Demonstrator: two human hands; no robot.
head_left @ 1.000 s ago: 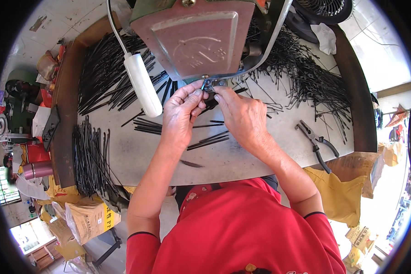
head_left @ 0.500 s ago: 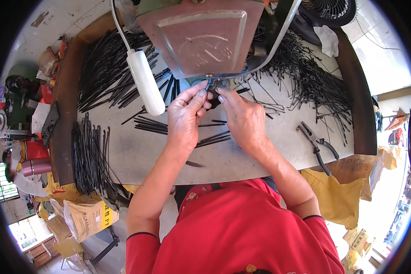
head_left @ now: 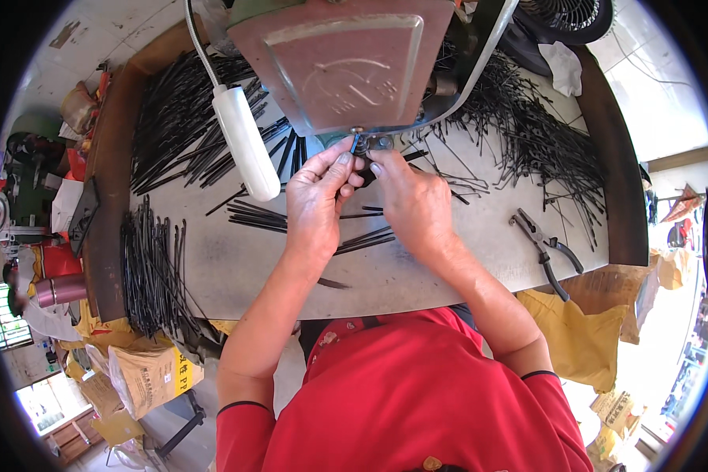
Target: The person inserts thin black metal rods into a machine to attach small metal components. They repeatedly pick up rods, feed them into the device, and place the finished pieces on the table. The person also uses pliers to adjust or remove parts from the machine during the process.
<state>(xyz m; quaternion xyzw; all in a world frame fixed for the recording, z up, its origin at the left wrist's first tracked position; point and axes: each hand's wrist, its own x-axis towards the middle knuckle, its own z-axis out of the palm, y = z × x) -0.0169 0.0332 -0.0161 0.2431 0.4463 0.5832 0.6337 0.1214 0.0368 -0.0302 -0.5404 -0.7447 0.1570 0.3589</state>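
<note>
My left hand (head_left: 315, 200) is closed in a pinch just under the front of a pinkish metal machine head (head_left: 342, 71). Between its thumb and forefinger is the end of a thin dark rod (head_left: 355, 143) with a blue sheen. Close beside it, my right hand (head_left: 417, 197) has its fingers bent together at small round metal parts (head_left: 380, 143) below the machine head. What those fingertips hold, if anything, is hidden. Several thin black rods (head_left: 256, 218), much like umbrella ribs, lie on the pale tabletop (head_left: 248, 275) behind and beside my wrists.
Heaps of black rods (head_left: 189, 118) cover the far left, with a bundle (head_left: 153, 267) at the near left. A tangled pile of jointed rods (head_left: 527, 134) fills the far right. Pliers (head_left: 544, 244) lie at right. A white lamp (head_left: 245, 145) hangs left of my hands; a fan (head_left: 566, 16) stands behind.
Both hands stay at the same spot under the machine head. My right fingers have shifted very slightly left, and the whole view has drifted a little.
</note>
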